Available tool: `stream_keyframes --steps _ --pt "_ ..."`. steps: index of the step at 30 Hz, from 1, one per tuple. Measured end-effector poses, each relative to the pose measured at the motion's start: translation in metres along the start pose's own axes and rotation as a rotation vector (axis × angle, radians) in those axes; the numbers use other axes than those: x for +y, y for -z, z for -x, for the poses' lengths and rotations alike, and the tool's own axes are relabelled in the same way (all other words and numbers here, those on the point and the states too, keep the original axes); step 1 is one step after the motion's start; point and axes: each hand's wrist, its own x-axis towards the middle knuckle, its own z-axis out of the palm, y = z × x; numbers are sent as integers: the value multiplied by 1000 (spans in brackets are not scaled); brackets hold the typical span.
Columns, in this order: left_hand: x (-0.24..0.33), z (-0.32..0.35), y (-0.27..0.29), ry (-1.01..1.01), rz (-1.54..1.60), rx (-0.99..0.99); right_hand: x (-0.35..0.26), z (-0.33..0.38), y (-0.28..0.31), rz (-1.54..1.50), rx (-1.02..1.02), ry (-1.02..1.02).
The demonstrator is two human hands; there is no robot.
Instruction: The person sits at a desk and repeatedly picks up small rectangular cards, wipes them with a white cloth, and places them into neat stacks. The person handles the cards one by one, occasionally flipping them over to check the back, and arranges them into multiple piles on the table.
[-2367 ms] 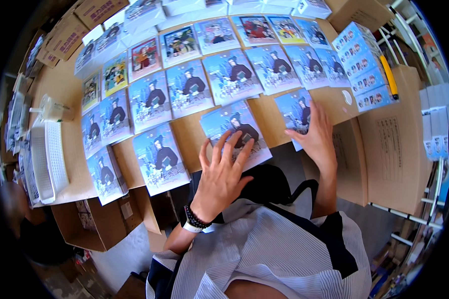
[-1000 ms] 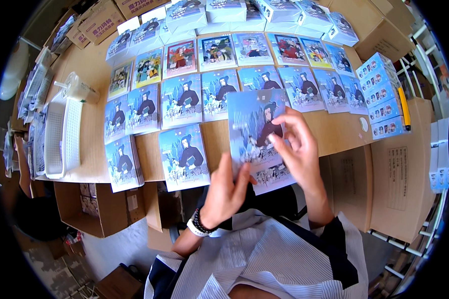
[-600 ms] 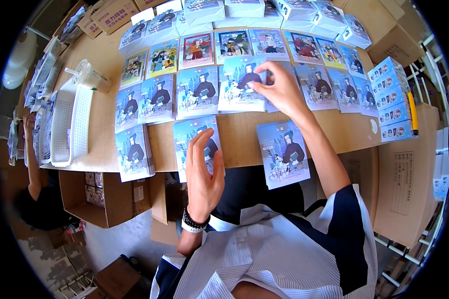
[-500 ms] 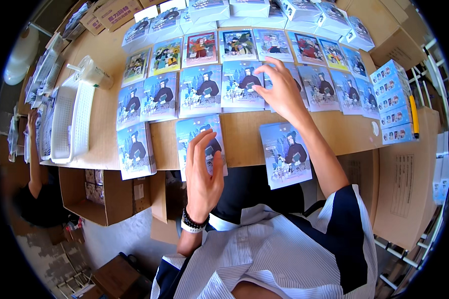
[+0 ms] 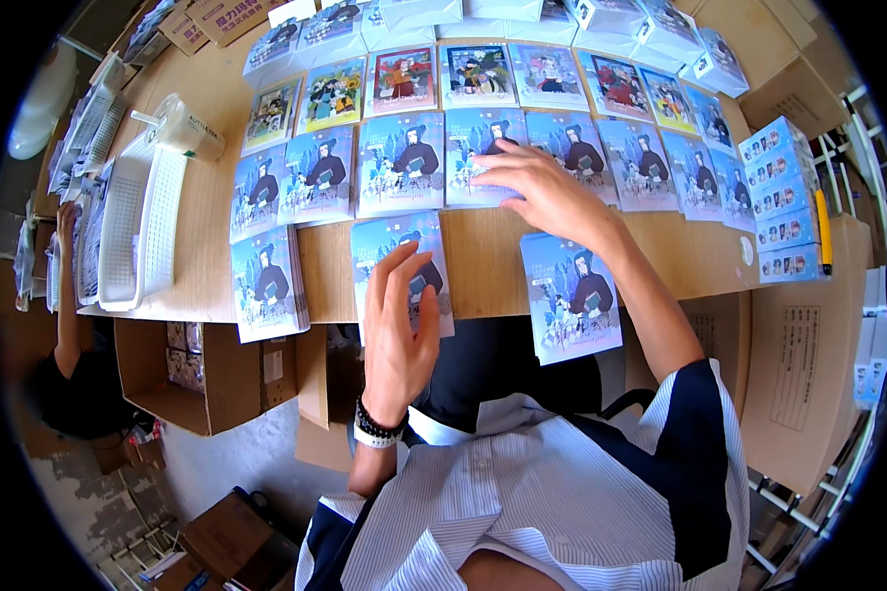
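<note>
In front of me lies a front row of blue illustrated cards in stacks: a thick left stack [image 5: 269, 286], a middle stack [image 5: 429, 246] and a right stack [image 5: 574, 300] overhanging the table edge. My left hand [image 5: 401, 320], fingers apart, hovers over or rests on the middle stack and partly covers it; I cannot tell if it touches. Palm down, my right hand [image 5: 552, 192] reaches over the second row, its loosely spread fingers above a blue card stack [image 5: 473, 182] of the same print. Nothing shows in either hand.
Behind is a row of varied-colour cards [image 5: 401, 81], then white-sided boxes [image 5: 404, 37]. A white basket [image 5: 148, 236] and drink cup [image 5: 185, 133] stand left; stacked blue boxes [image 5: 784, 202] and a yellow cutter [image 5: 824, 231] right. Another person's arm [image 5: 66, 295] shows far left.
My right hand has moved slightly left and down, its fingers flatter over the second row. My left hand stays nearly in place over the middle stack. The view has shifted a little.
</note>
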Motion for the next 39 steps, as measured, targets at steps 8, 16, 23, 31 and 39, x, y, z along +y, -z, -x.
stream_keyframes --steps 8,16,23,31,39 --pt "-10 6 4 -22 -143 61 -16 -4 6 103 97 83" --pt "18 32 -7 97 254 -102 -106 97 20 229 330 -484" --pt "46 20 -43 -136 213 -216 -125 120 -17 306 323 -725" --pt "44 23 -43 -64 225 -189 -119 118 -23 288 371 -709" --pt "51 23 -50 -78 324 -249 -121 131 16 -86 810 -274"
